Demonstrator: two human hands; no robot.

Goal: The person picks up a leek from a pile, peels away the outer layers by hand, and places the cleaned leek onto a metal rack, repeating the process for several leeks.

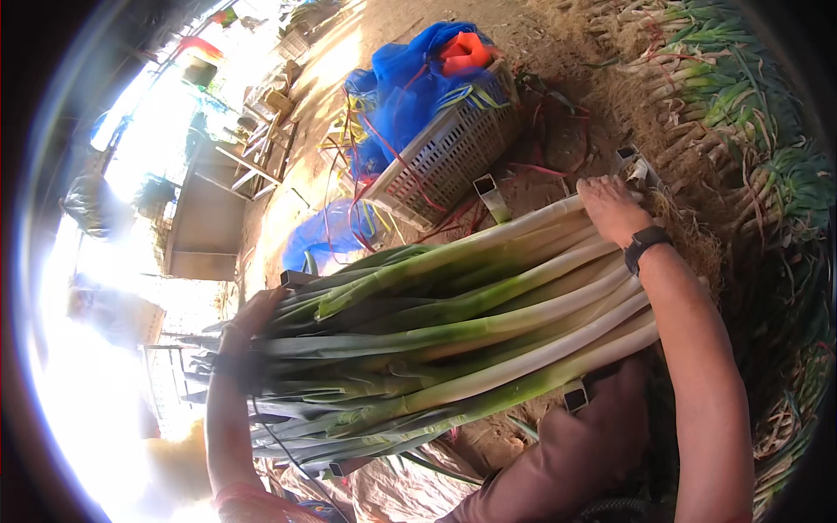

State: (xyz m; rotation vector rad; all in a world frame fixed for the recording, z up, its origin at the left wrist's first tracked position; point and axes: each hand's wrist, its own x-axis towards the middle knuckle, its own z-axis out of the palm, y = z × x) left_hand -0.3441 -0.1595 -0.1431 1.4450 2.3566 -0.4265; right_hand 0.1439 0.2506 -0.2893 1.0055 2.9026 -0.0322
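A thick bundle of leeks lies crosswise in front of me, green leaves to the left and white stalks to the right. It rests among square metal posts, whose open ends show at its far and near sides. My right hand, with a dark watch on the wrist, is closed over the farthest white stalk near the root end. At the leaf end, my left hand touches the far side of the bundle. Motion blur smears its fingers, so their grip does not show.
Beyond the bundle stands a plastic crate heaped with blue netting and an orange-red bag. Red cords trail on the ground. More leeks are piled along the right. My brown-trousered leg is close below.
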